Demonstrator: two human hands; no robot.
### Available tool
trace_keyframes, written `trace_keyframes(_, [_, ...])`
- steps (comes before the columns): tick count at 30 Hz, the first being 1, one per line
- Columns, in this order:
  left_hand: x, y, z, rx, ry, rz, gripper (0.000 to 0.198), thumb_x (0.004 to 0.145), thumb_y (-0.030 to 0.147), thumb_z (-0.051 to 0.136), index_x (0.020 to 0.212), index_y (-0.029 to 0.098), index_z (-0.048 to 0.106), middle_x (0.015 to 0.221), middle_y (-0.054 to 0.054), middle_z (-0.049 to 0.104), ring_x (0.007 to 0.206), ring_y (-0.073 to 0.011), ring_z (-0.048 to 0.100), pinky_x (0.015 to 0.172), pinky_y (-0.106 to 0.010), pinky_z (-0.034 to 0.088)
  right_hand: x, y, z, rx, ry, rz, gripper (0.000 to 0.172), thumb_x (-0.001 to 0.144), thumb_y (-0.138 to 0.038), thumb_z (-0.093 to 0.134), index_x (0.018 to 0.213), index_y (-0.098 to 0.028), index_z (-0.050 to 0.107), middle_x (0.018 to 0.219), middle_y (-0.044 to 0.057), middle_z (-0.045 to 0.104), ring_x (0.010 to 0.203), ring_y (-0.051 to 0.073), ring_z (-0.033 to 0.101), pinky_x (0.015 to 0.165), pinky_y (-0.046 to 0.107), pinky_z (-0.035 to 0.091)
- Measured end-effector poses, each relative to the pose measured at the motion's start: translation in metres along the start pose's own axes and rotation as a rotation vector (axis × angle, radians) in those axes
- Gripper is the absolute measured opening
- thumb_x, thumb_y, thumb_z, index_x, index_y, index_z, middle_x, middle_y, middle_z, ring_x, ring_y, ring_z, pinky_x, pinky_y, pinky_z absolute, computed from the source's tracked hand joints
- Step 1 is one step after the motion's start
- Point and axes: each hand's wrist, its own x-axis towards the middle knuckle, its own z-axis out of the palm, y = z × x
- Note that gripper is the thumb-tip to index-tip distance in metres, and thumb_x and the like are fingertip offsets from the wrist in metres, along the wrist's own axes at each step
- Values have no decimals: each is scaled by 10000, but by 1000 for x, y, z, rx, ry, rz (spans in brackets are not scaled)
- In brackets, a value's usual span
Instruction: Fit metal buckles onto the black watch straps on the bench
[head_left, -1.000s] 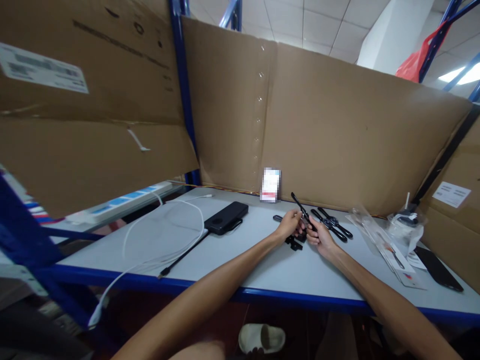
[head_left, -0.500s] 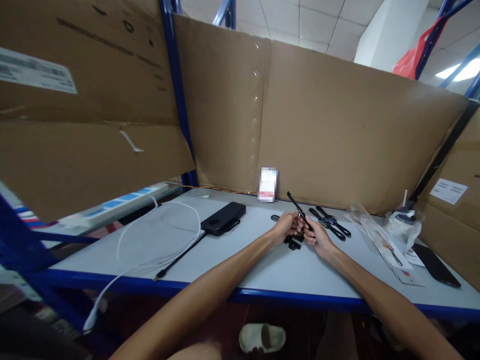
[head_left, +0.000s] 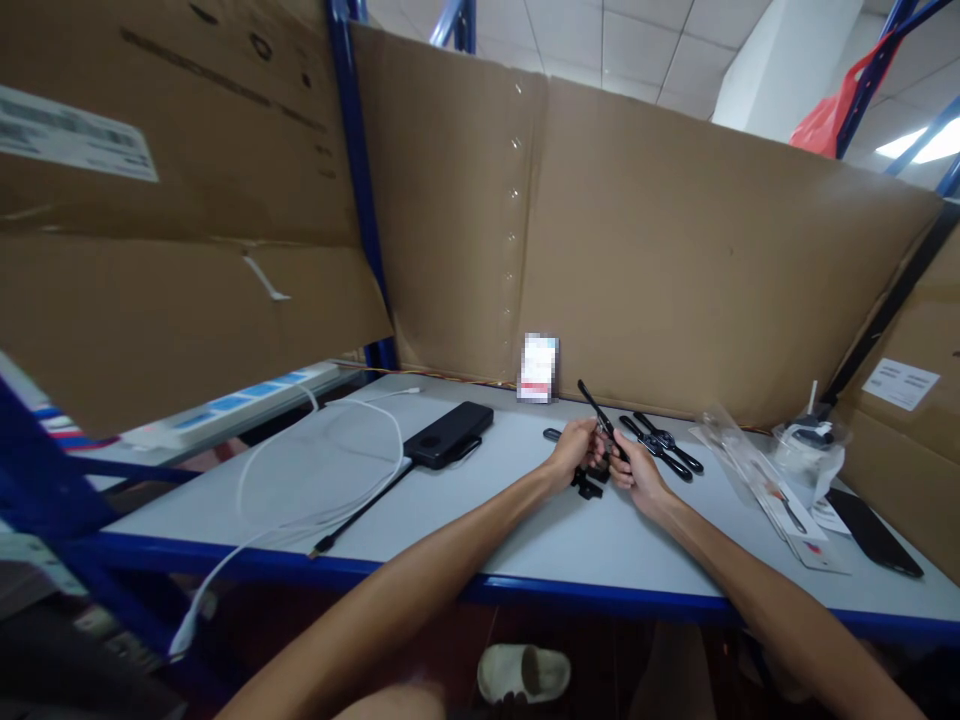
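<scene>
A slim black tool (head_left: 595,401) is tilted up between my hands above the table. My right hand (head_left: 634,474) is closed around its lower part. My left hand (head_left: 577,450) pinches at the tool's middle, its fingertips close to those of my right hand; whether a small part is between them is too small to tell. Small black pieces (head_left: 587,486) lie on the table under my hands. Just right of them rest two black-handled tools (head_left: 660,445), side by side. Part of another black handle (head_left: 552,435) shows behind my left hand.
A lit phone (head_left: 538,368) leans on the cardboard at the back. Left are a black power bank (head_left: 448,435) and a white cable (head_left: 401,440). At right lie clear packaging (head_left: 772,490), a bagged cup (head_left: 806,445) and a dark phone (head_left: 874,532).
The view has shifted slightly. My hands stay together around the black tool, with only a small movement of the fingers.
</scene>
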Motion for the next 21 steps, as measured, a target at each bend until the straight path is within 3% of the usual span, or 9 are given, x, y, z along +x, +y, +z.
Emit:
trace_keyframes(2, [1,1,-2,5,4,-24,270,949,294,513,714,163,537,530,7,553,413,-78,485,413,-180,330,0,1,1,-22,3,-7,522,768,-634,734,698,-210,439,446,-126,272,362,35,160,356,188,116])
trace_keyframes(7, [5,-4,-2,233,102,210,174,891,281,622,778,200,517,516,51,538,385,-82,463,393,-177,284,-2,-2,1,15,35,12,515,780,-627,720,685,-216,425,444,-125,257,362,41,159,352,191,128])
trace_keyframes(11, [4,-8,1,338,51,320,217,874,311,650,736,202,524,551,39,553,426,-88,473,408,-190,309,-3,-5,0,38,53,12,487,817,-603,697,697,-216,425,454,-118,263,368,46,177,357,189,151])
trace_keyframes(17, [1,-3,0,82,-28,65,304,950,417,530,754,185,520,550,25,519,428,-94,477,423,-203,318,-2,-3,0,19,18,12,516,789,-625,719,685,-214,424,447,-123,255,360,37,150,353,184,129])
trace_keyframes(19, [0,-1,-1,84,-40,54,263,948,386,535,773,193,502,576,22,536,448,-97,486,448,-202,313,-1,-2,1,20,10,19,516,791,-626,717,689,-215,422,447,-123,258,359,38,153,353,184,130])
trace_keyframes(21, [-1,-2,-1,181,11,132,198,932,334,565,797,211,491,581,33,536,472,-106,481,488,-206,310,-2,-2,0,24,24,25,512,800,-622,711,687,-216,419,444,-123,259,360,41,156,354,186,131])
